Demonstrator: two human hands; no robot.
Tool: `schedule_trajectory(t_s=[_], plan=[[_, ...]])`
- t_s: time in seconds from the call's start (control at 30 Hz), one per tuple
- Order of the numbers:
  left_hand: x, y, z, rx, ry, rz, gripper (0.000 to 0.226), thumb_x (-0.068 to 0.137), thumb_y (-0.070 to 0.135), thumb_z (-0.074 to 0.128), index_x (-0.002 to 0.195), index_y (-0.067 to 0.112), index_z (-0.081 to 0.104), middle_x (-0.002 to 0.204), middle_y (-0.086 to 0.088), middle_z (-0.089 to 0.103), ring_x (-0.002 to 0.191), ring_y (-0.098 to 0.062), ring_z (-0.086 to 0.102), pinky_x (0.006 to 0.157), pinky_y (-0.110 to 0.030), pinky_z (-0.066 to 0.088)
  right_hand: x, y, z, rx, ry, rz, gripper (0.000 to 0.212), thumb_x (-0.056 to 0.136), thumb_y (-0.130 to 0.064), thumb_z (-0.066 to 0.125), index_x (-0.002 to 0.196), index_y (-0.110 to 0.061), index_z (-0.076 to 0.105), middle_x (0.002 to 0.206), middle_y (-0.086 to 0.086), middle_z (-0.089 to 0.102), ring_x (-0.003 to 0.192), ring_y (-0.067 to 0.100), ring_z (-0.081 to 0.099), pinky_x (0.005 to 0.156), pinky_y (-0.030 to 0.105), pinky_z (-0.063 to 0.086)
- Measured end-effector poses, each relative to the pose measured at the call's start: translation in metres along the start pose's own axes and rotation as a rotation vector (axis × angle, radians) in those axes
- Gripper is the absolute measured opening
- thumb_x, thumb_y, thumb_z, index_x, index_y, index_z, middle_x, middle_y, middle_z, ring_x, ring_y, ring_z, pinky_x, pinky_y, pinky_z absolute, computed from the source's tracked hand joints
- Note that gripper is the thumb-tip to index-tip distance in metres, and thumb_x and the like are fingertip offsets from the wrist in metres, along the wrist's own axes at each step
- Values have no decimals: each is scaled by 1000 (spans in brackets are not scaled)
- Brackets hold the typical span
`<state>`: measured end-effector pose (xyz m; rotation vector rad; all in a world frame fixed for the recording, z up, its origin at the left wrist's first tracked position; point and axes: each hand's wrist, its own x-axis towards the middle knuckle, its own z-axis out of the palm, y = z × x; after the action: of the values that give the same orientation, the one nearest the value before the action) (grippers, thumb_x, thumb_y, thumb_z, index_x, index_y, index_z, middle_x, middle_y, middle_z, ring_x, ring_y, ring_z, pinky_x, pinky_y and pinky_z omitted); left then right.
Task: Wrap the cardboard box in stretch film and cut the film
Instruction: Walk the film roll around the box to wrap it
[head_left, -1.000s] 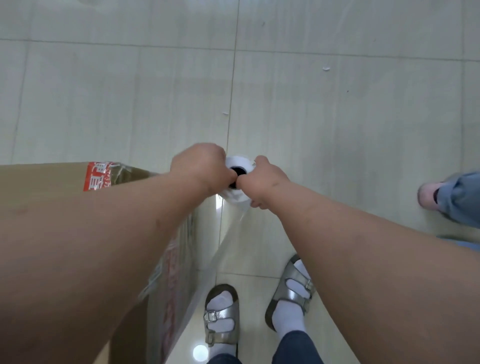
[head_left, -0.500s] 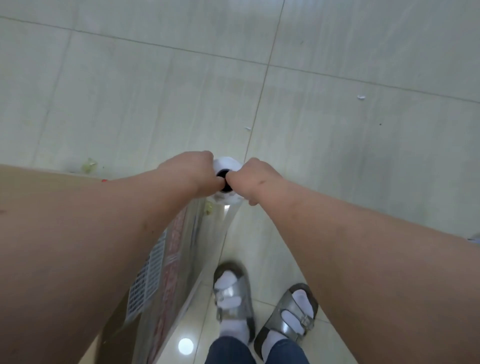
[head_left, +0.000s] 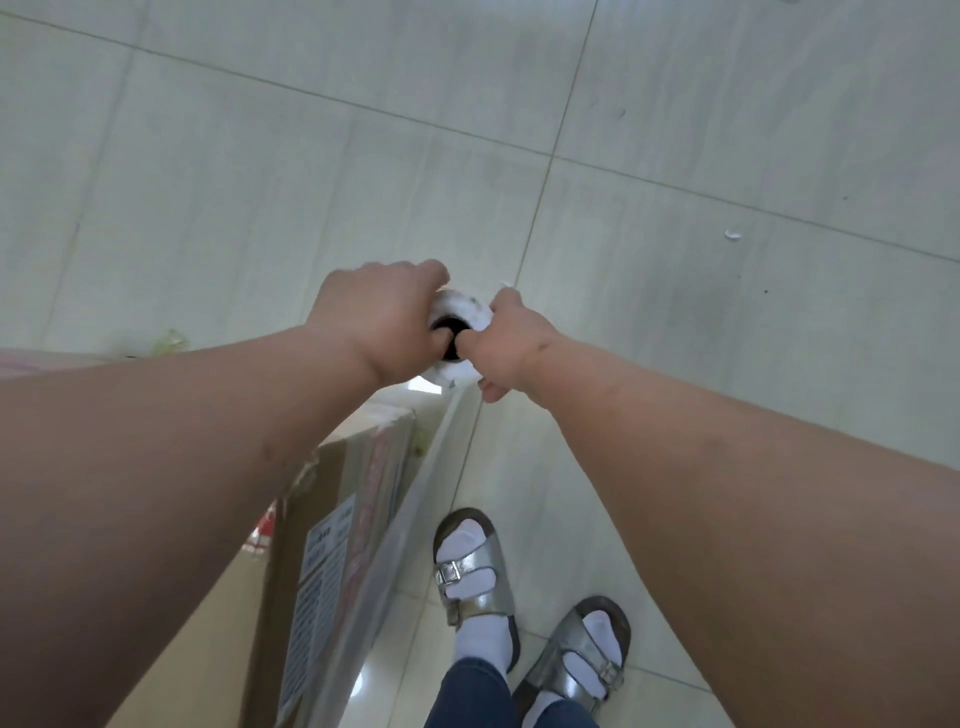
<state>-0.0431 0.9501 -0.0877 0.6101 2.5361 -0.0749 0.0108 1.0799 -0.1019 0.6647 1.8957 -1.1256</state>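
Note:
A white roll of stretch film (head_left: 464, 312) stands upright in front of me, its dark core hole facing up. My left hand (head_left: 382, 319) grips the roll from the left, thumb at the core. My right hand (head_left: 511, 348) grips it from the right, thumb hooked into the core. A clear sheet of film (head_left: 415, 499) runs down from the roll along the side of the tall brown cardboard box (head_left: 322, 561) at lower left. The box carries a white label and red print. My left forearm hides most of the box top.
Pale floor tiles (head_left: 675, 338) spread all around. My feet in silver sandals and white socks (head_left: 475, 577) stand close to the box's right side. Small scraps of litter lie on the floor at upper right (head_left: 732, 235) and by the box's far edge (head_left: 169, 340).
I have stepped along the box's side, feet shifting. The roll stays in both hands while the view has swung. The other person's foot at the right edge is out of view.

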Motion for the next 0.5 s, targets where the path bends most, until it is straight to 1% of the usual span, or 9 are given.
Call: schedule_trajectory(t_s=[0.03, 0.1, 0.13, 0.17, 0.2, 0.27, 0.33, 0.4, 0.5], plan=[[0, -4, -2, -136, -126, -132, 40, 85, 49, 54, 114, 21, 54, 92, 2, 64, 86, -24, 61, 71, -32, 44, 2, -4, -3, 42, -21, 41, 55, 93, -30, 49, 139, -18, 23, 104, 14, 66, 80, 27, 73, 77, 37, 56], [-3, -5, -3, -523, -450, -368, 42, 88, 52, 56, 108, 15, 58, 93, -4, 68, 84, -24, 66, 66, -31, 44, 4, -10, -9, 63, -69, 113, 56, 92, -32, 54, 138, -14, 26, 103, 14, 69, 79, 25, 73, 60, 29, 54], [-3, -6, -2, -688, -535, -436, 39, 90, 48, 57, 105, 12, 61, 95, -6, 70, 84, -23, 69, 61, -29, 42, 4, -14, -13, 17, -82, 131, 58, 91, -32, 58, 137, -11, 29, 104, 13, 68, 80, 25, 71, 51, 25, 50], [-2, -8, 1, -772, -543, -463, 35, 90, 42, 59, 102, 9, 63, 95, -8, 72, 84, -23, 70, 57, -26, 39, 6, -18, -15, -78, -74, 124, 64, 88, -33, 61, 139, -10, 29, 107, 12, 65, 84, 26, 69, 49, 24, 47], [-1, -10, 2, -775, -510, -464, 32, 88, 36, 62, 100, 7, 65, 92, -10, 73, 85, -24, 71, 56, -25, 38, 7, -22, -16, -197, -46, 90, 72, 86, -35, 64, 141, -11, 26, 110, 10, 61, 89, 27, 67, 55, 27, 49], [3, -15, -1, -665, -426, -434, 27, 85, 28, 62, 93, 2, 66, 82, -11, 73, 82, -26, 71, 60, -25, 40, 10, -28, -15, -377, 22, -30, 78, 82, -41, 67, 144, -17, 26, 114, 7, 58, 97, 27, 61, 76, 35, 52], [11, -23, -9, -419, -354, -340, 21, 84, 24, 58, 82, 4, 61, 72, -7, 66, 67, -24, 61, 54, -25, 37, 12, -36, -12, -453, 17, -127, 71, 84, -47, 64, 141, -20, 33, 122, 4, 57, 101, 25, 56, 84, 36, 48], [21, -31, -21, -162, -267, -207, 17, 84, 23, 56, 74, 9, 56, 64, -3, 54, 62, -21, 51, 49, -26, 31, 16, -45, -9, -446, -27, -147, 59, 86, -48, 61, 133, -18, 42, 114, 3, 58, 100, 23, 54, 79, 34, 45], [31, -38, -36, 10, -151, -60, 20, 82, 23, 54, 64, 16, 47, 59, 0, 49, 60, -21, 48, 49, -27, 30, 26, -61, -7, -271, 10, -108, 46, 85, -40, 60, 120, -14, 44, 89, 0, 52, 89, 23, 55, 67, 31, 41]])
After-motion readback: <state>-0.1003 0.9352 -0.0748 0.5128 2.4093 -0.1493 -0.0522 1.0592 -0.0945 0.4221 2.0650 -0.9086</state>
